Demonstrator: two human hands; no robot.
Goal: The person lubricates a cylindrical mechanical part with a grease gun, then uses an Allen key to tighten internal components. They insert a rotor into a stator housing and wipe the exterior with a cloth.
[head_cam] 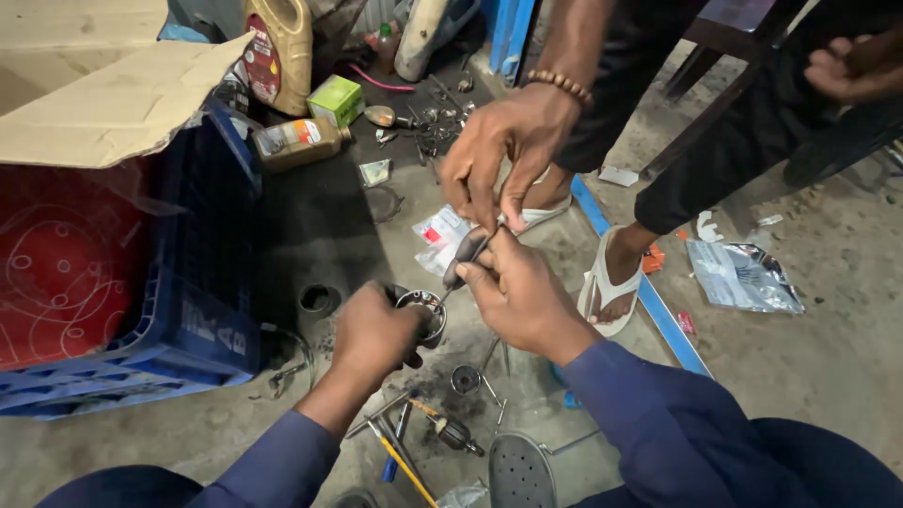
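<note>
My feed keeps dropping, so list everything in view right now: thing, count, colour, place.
round metal ring part: one, silver, centre, in left hand
dark-handled screwdriver: one, black, in right hand, tip at ring
plastic crate: one, blue, left
cardboard flap: one, tan, over crate
oil jug: one, beige, top
small box: one, green, top
loose hand tools: several, bottom centre floor
foil wrapper: one, silver, right floor
other person's hand: one, beaded bracelet, above screwdriver
white sandals: two, other person's feet
left hand: blue sleeve
right hand: blue sleeve

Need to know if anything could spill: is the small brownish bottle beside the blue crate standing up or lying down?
Lying down. The brownish bottle rests on its side on the dark floor, cap end toward the green box.
</note>
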